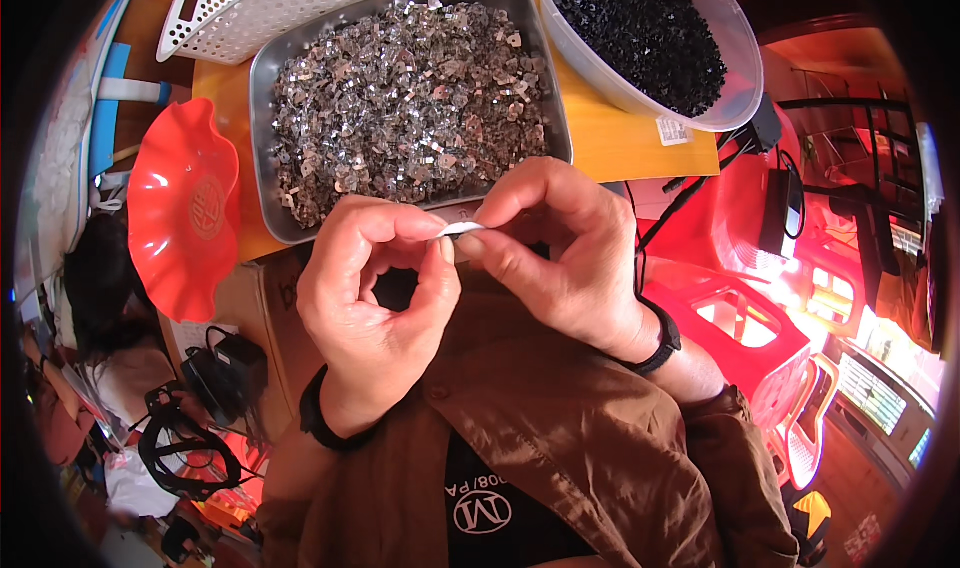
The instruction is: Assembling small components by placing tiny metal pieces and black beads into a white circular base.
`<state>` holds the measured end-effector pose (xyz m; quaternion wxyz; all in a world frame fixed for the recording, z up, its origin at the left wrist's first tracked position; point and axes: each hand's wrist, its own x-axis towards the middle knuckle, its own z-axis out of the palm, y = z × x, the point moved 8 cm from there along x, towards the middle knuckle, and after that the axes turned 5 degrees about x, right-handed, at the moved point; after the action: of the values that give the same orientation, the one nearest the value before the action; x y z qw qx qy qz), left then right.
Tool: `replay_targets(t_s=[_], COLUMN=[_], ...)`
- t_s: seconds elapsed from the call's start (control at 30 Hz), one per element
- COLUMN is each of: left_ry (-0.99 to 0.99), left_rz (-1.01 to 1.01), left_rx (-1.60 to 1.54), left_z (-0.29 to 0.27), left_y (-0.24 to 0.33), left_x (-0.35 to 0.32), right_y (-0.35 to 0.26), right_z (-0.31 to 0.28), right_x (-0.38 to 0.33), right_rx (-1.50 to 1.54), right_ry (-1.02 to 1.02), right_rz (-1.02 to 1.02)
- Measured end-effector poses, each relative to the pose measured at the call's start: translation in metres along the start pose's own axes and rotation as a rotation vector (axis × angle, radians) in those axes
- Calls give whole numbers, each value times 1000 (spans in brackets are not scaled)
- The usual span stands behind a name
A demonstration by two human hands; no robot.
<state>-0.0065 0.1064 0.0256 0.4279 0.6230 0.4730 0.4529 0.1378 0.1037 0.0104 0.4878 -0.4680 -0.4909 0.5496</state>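
My left hand (pixel 375 308) and my right hand (pixel 570 253) meet in front of my chest, both closed in a pinch. Between their fingertips is a small, thin, shiny whitish piece (pixel 461 228), with something dark at its underside. Its exact kind is too small to make out. Just beyond my hands, a grey metal tray (pixel 260 138) holds a heap of small shiny metal clips (pixel 410 98). At the far right, a translucent plastic tub (pixel 738 68) contains many small black plastic parts (pixel 640 38).
A wavy-edged red dish (pixel 185 208) sits left of the tray on the yellow tabletop (pixel 650 158). A white perforated basket (pixel 310 13) stands behind the tray. Red plastic stools (pixel 740 333) and dark cables (pixel 670 213) are at right. A black adapter (pixel 225 368) lies at left.
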Motion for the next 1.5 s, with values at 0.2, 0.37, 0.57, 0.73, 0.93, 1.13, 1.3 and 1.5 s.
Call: replay_targets(t_s=[0.2, 0.37, 0.57, 0.73, 0.93, 1.13, 1.3, 1.5], left_ry=[-169, -189, -102, -70, -51, -37, -37, -63], left_rz=[-204, -217, -159, -54, -4, 33, -46, -278], left_rx=[-209, -351, -196, -53, 17, 63, -60, -352], left_z=[3, 6, -2, 0, -1, 1, -1, 4], left_y=[-10, -10, -8, 1, 4, 8, -2, -15], left_x=[-4, -4, -4, -2, -3, -2, -4, -5], right_y=[17, 14, 0, 0, -6, -2, 14, 24], right_z=[-2, 3, 4, 5, 6, 5, 5, 8], right_x=[3, 1, 2, 3, 3, 4, 4, -3], right_rx=[290, 277, -10, -20, -20, -90, 203, 319], right_ry=[-39, -49, 22, 72, 110, 122, 48, -49], right_rz=[156, 115, -140, -172, -183, -164, 4, 139])
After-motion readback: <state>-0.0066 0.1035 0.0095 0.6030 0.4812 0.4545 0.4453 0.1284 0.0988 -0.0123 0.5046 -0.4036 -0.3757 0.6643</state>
